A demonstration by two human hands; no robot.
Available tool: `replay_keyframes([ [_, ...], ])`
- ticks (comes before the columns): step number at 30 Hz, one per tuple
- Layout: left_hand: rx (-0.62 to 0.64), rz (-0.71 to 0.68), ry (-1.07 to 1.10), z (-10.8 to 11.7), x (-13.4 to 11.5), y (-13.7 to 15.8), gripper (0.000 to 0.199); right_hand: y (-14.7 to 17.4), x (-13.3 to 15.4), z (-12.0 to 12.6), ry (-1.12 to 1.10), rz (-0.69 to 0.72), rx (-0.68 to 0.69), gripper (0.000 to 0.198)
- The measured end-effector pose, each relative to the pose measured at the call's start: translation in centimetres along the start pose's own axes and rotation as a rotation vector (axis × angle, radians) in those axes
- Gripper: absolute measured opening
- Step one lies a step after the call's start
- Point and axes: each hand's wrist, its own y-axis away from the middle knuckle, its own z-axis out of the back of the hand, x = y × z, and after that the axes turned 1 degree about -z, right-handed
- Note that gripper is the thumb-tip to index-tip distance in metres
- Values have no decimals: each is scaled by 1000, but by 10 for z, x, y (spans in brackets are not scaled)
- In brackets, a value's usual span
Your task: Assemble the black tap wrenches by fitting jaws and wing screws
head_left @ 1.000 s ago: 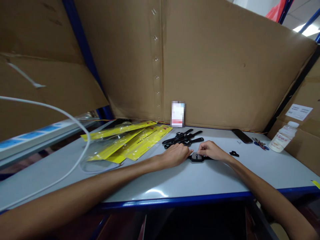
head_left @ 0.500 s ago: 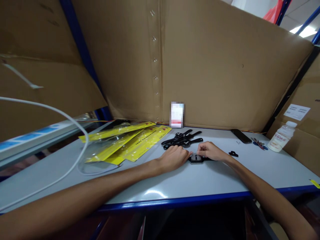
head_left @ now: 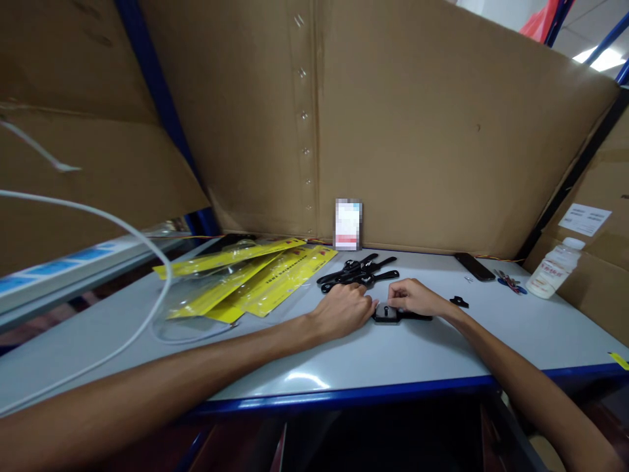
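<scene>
Tool (head_left: 393, 316), black, with grey flat plate (head_left: 381, 313)

The black tool (head_left: 386, 316) lies crosswise on the tabletop (head_left: 354, 360), slim handle (head_left: 417, 316) rightward.

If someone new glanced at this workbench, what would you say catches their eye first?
Probably the bright yellow packages, fanned out on the left part of the pale tabletop. Next, the left hand and right hand, close together at a black tool near the middle. Behind them, a bright pixelated screen stands upright before the cardboard.
</scene>
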Motion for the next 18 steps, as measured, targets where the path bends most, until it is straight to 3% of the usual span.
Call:
replay_keyframes([
  [8, -25, -44, 36, -3, 3, 1, 41, 1, 6, 1, 105, -30, 20, 12],
  [11, -6, -45, 70, -3, 5, 1, 42, 8, 8, 16, 216, -75, -13, 12],
  [18, 1, -32, 154, -5, 7, -1, 43, 48, -18, 103, 678, -473, -466, 32],
])
